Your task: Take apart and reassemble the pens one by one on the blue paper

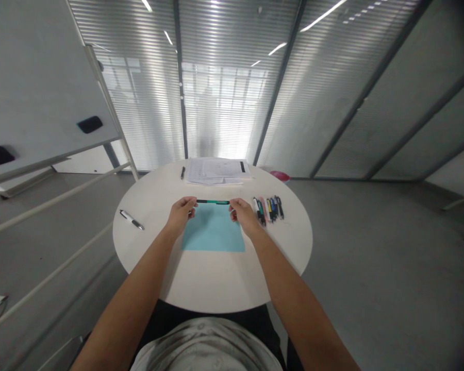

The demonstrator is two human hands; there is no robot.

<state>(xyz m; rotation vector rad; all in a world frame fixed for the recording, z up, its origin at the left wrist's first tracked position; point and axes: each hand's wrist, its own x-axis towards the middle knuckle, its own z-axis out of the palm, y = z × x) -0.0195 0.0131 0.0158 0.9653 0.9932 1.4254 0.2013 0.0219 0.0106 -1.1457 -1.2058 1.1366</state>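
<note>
A green and black pen [215,202] is held level above the far part of a light blue sheet of paper [213,237]. My left hand [182,212] pinches its black end, and my right hand [243,212] pinches the opposite end. The sheet lies on a round white table [216,288]. Just right of my right hand, several pens [269,209] of different colours lie side by side. A white and black pen [131,220] rests alone at the table's left side.
Toward the far edge lies a stack of printed papers [214,171], with a dark pen [183,172] beside it. A whiteboard [42,77] on a white frame stands at the left. Behind the table's far right edge shows a red object [280,175]. Blinds cover the glass wall ahead.
</note>
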